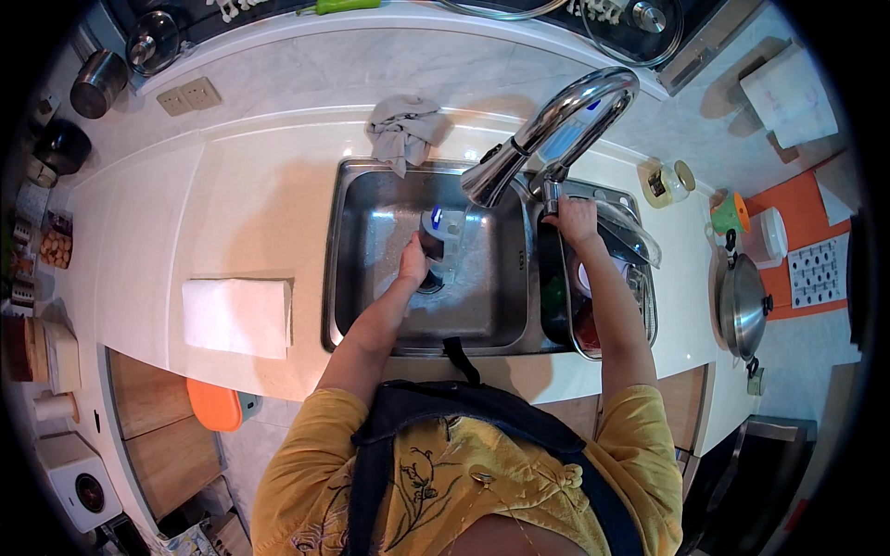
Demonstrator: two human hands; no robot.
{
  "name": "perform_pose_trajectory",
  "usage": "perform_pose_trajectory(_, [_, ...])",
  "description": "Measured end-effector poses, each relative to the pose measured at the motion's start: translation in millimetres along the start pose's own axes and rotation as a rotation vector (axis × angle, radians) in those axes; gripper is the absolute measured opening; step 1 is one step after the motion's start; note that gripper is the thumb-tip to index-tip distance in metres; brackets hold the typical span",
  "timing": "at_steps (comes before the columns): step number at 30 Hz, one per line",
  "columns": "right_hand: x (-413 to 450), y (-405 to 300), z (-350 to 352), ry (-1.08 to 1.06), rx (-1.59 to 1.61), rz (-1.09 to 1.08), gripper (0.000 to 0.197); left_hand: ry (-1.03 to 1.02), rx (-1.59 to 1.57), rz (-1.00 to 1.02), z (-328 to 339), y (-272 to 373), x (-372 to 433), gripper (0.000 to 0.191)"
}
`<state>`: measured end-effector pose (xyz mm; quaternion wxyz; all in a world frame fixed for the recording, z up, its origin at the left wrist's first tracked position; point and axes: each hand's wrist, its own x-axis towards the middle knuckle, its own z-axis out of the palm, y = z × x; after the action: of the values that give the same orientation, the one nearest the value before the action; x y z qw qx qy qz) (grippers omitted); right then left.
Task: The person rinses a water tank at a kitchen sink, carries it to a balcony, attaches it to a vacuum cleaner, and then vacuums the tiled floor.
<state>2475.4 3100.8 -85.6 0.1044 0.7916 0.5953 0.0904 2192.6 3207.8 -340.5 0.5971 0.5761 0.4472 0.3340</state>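
Note:
Over the stainless steel sink basin (375,320), my left hand (414,261) grips a dark grey and clear plastic container (443,240) with a blue part on its upper end. What the container holds cannot be made out. My right hand (577,221) is closed on the lever at the base of the chrome faucet (567,132). The spray head of the faucet hangs above the right side of the basin, beside the container. Whether water is running is hard to tell.
A grey cloth (407,128) lies behind the basin. Under my right arm, a wire basket (652,313) with dishes and a glass lid (629,233) fills the smaller basin. A folded white cloth (236,316) lies left, a glass jar (667,184) and lidded pan (745,306) right.

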Motion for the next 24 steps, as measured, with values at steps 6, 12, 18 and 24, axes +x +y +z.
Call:
perform_pose_trajectory(6, [6, -8, -11, 0.027, 0.027, -0.028, 0.046, 0.080, -0.204, -0.065, -12, -1, 4, 0.041])
perform_pose_trajectory(12, [3, -5, -8, 0.018, 0.018, -0.019, 0.046, -0.034, 0.016, -0.108, -14, -29, 16, 0.023])
perform_pose_trajectory(18, [1, -1, -3, 0.000, 0.011, -0.002, 0.046, -0.059, 0.137, -0.010, -7, -51, 23, 0.037])
perform_pose_trajectory(24, [1, -2, -5, 0.003, 0.017, -0.003, 0.047, -0.075, 0.140, -0.031, -10, -51, 24, 0.039])
